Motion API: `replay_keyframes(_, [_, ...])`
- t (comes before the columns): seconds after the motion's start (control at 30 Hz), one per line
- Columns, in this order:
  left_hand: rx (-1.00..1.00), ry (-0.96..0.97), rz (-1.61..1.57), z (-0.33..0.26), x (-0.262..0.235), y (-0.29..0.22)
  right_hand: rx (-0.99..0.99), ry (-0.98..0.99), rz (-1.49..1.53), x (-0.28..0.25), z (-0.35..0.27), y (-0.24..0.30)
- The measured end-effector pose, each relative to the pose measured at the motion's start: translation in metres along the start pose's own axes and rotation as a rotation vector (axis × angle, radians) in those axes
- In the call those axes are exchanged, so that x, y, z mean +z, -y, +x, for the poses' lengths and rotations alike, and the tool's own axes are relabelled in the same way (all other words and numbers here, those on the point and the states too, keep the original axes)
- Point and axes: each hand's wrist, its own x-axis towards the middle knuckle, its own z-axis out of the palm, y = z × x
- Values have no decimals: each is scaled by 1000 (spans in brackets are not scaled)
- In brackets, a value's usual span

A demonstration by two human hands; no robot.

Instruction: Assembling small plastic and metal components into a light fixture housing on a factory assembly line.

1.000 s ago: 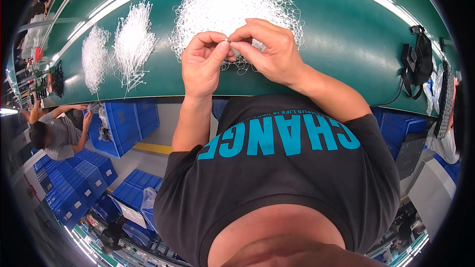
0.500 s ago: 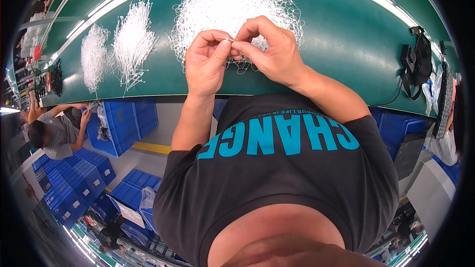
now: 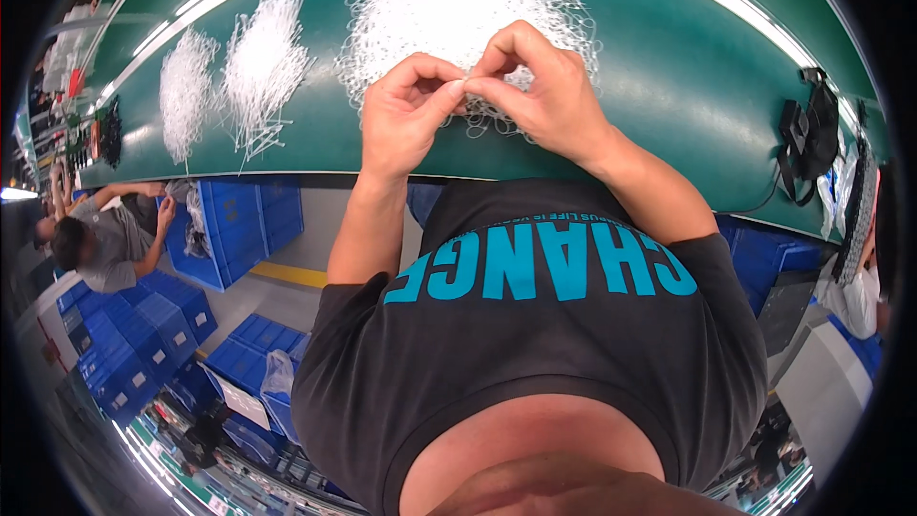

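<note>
Above the near edge of a large heap of thin white plastic loops, my two hands meet fingertip to fingertip. My left hand is closed, thumb and forefinger pinched together. My right hand pinches from the other side, its thumb and forefinger touching the left fingertips. Between them is a thin white plastic strand, mostly covered by the fingers. To the left lie two smaller bundles: a long one of straighter white strands, and a narrower one of fine white strands.
A green table spans the far side. A black strapped object lies at its right end. Blue crates stand below the table's left edge, with stacked blue bins nearer. A person in grey works at the left.
My hands have drawn closer together, and their fingertips now cover the thin strand that showed between them. The whole view has shifted slightly.
</note>
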Motion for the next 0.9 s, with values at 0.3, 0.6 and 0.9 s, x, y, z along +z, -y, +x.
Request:
replay_keyframes(0.3, [98, -595, 843, 10, -101, 5, 24, -128, -226, -38, -4, -16])
replay_keyframes(0.6, [118, -542, 1457, 26, -145, 13, 101, -155, -291, -46, -17, -32])
replay_keyframes(0.9, [85, -480, 1521, 36, -139, 17, 94, -129, -285, -47, -15, -29])
